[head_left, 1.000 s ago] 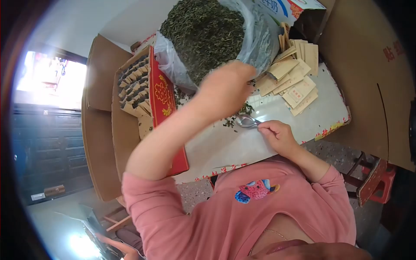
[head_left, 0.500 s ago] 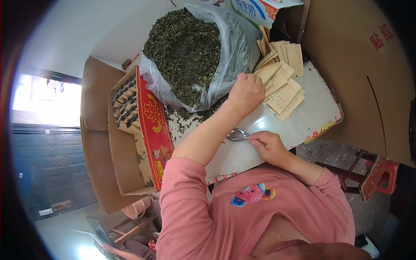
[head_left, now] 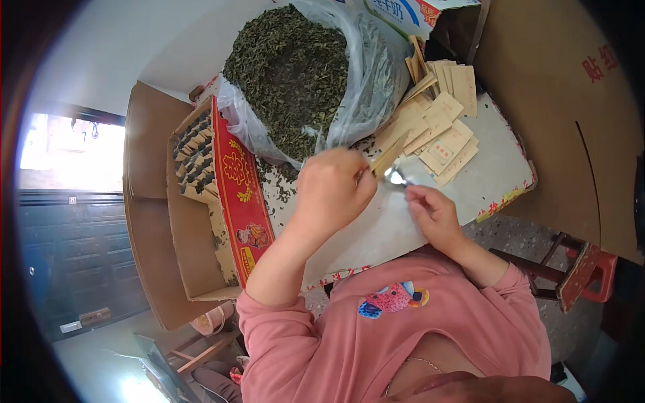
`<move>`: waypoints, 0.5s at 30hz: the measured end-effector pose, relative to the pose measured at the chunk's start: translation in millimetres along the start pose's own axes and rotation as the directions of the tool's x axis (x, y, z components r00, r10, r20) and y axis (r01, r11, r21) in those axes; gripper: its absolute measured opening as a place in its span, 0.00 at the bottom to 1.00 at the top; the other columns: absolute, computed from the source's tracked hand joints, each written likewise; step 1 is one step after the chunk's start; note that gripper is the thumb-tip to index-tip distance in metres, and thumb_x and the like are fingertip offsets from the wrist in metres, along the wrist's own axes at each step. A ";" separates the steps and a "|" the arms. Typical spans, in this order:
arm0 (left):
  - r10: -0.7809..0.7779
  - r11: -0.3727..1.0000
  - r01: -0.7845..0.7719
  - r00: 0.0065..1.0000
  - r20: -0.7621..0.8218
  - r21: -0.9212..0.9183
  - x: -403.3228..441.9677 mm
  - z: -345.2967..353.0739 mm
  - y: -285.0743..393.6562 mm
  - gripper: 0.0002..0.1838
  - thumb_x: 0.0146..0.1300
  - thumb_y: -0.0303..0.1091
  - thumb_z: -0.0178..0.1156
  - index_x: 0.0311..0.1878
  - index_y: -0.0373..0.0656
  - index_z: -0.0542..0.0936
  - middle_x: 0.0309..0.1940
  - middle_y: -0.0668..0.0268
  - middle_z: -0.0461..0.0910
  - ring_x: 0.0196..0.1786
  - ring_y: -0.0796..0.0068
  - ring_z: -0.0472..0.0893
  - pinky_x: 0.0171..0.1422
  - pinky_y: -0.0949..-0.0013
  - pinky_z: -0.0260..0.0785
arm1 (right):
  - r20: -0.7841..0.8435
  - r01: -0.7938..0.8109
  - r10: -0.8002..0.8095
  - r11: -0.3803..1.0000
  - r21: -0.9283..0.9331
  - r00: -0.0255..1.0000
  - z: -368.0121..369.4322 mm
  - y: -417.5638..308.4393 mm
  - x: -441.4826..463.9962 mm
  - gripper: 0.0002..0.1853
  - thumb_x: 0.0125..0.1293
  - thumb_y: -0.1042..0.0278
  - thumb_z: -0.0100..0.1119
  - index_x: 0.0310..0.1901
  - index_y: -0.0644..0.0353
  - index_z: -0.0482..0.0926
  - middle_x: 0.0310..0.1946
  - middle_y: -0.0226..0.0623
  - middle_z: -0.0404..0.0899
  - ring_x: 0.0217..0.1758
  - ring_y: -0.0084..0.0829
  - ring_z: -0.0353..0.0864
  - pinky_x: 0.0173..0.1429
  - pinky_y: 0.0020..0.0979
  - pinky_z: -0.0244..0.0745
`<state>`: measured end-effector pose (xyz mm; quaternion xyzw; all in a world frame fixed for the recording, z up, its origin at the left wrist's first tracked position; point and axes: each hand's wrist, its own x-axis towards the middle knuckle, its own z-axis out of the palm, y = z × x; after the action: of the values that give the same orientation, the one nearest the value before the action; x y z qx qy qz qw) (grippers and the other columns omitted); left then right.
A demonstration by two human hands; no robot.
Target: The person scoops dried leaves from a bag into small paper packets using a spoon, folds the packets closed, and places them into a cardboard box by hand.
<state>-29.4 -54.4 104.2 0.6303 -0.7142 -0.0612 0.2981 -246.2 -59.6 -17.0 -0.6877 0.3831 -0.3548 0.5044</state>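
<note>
Shirt (head_left: 376,342), pink, printed motif on the front; nearest item. Stool (head_left: 578,269), worn red and brown wood, near right, below the table.

Right hand (head_left: 433,209), near side of the table: fingers and thumb pinched on the handle of a metal spoon (head_left: 396,176). Spoon bowl points left and far; whether it carries anything cannot be told.

Left hand (head_left: 334,191), left of the spoon: fingers curled, apparently gripping a paper packet (head_left: 388,158) at its near end. Packet tilted toward the far right, just beside the spoon bowl; contact between the two cannot be told, nor can the packet's mouth be seen.

White tabletop (head_left: 376,235), beneath both hands. Dark leaf crumbs (head_left: 281,188), strewn on it to the left. Box (head_left: 236,181), red side facing the table, at left; packets with dark tops (head_left: 198,158) stand in rows in its far part.

Loose packets (head_left: 447,138), flat and overlapping, far right. Clear bag (head_left: 376,74), far centre, open, heaped with dried leaves (head_left: 289,74). Milk carton (head_left: 396,12), farthest, beyond the bag.

Step in hand, by judgement: packet and spoon being matched up. Next move seems to call for a parted packet mouth and a level spoon.
</note>
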 end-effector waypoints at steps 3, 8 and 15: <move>-0.286 0.929 0.324 0.935 0.209 -0.181 -30.9 -20.8 -0.4 0.05 0.48 0.27 0.63 0.26 0.35 0.80 0.22 0.60 0.77 0.23 0.69 0.77 0.29 0.70 0.69 | -0.017 -0.071 0.071 0.997 -0.002 0.997 0.3 -1.0 1.0 0.25 0.61 0.78 0.61 0.61 0.66 0.70 0.51 0.43 0.77 0.52 0.31 0.76 0.54 0.29 0.73; -0.358 0.867 0.426 0.893 0.271 -0.257 -59.6 -9.2 4.1 0.05 0.47 0.27 0.61 0.23 0.34 0.78 0.18 0.62 0.76 0.23 0.74 0.76 0.28 0.70 0.67 | 0.075 0.262 -0.252 0.906 -0.332 0.965 13.7 -22.9 6.4 0.46 0.47 0.76 0.71 0.69 0.64 0.58 0.62 0.50 0.66 0.65 0.49 0.66 0.67 0.41 0.63; -0.507 0.760 0.603 0.783 0.361 -0.240 -67.3 -11.9 -3.0 0.08 0.46 0.35 0.63 0.23 0.39 0.81 0.21 0.57 0.80 0.25 0.58 0.81 0.31 0.61 0.73 | 0.283 0.403 -0.334 0.883 -0.240 0.899 26.4 -33.5 10.2 0.53 0.41 0.70 0.77 0.69 0.64 0.56 0.64 0.52 0.63 0.68 0.52 0.61 0.71 0.45 0.57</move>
<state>-19.0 11.6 89.0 0.7382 -0.5048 -0.3575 0.2692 -212.9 -50.9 10.1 -0.8519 0.2305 -0.3007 0.3615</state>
